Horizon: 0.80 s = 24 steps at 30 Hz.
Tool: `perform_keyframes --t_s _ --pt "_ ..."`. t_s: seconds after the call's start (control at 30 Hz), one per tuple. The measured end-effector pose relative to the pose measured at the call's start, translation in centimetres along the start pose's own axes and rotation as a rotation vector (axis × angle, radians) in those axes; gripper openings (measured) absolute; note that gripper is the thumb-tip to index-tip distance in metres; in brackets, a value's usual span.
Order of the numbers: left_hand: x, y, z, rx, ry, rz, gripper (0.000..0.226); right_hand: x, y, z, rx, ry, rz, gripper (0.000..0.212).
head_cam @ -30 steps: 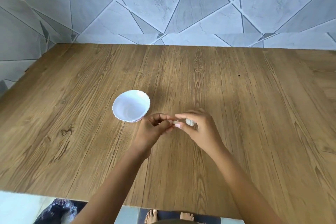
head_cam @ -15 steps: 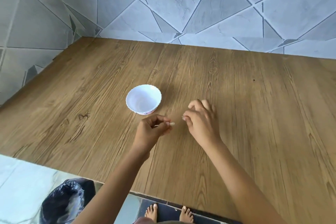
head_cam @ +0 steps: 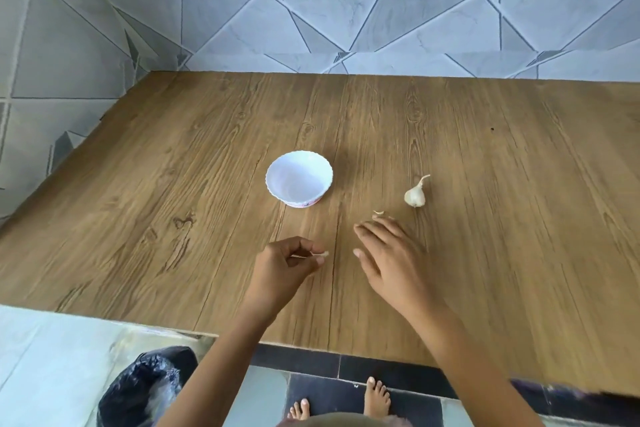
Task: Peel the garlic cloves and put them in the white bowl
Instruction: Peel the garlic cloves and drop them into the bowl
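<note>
- Pinching a pale garlic piece (head_cam: 322,254): our left hand (head_cam: 284,269), near the white bowl (head_cam: 300,199).
- Our right hand (head_cam: 391,260): fingers spread wide, holding nothing.
- Garlic bulb (head_cam: 415,196) on the surface (head_cam: 502,218), just beyond.

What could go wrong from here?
1. The left hand pinches only a tiny pale piece; that grip could slip.
2. Skin or clove, I cannot tell; skin might land in the white bowl.
3. The open right hand could knock the garlic bulb rolling.
</note>
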State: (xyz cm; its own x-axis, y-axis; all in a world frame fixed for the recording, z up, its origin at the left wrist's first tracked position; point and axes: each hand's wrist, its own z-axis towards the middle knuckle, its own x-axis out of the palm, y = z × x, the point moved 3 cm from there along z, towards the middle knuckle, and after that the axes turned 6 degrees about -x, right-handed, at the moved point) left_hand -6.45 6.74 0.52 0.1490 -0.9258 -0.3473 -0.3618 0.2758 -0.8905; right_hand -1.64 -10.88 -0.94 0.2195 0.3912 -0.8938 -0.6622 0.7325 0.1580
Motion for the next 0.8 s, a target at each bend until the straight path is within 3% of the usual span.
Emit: perform_keyframes --t_s 0.2,0.33,0.47,0.8 --pt "-1.1 -0.1 0.0 0.152 0.183 0.378 0.006 2.3 2.8 -3.3 0.277 0.265 -0.031 0.074" --pt "-0.1 -0.5 1.3 0.112 0.347 0.477 0.007 2.8 2.9 -4.1 0.33 0.254 -0.043 0.073" --pt "0.8 -1.2 2.3 0.098 0.409 0.567 0.007 2.8 2.9 -4.1 0.355 0.263 -0.042 0.071" --pt "2.0 -2.6 1.6 0.218 0.337 0.844 0.005 2.9 3.0 -4.1 0.358 0.238 -0.02 0.068"
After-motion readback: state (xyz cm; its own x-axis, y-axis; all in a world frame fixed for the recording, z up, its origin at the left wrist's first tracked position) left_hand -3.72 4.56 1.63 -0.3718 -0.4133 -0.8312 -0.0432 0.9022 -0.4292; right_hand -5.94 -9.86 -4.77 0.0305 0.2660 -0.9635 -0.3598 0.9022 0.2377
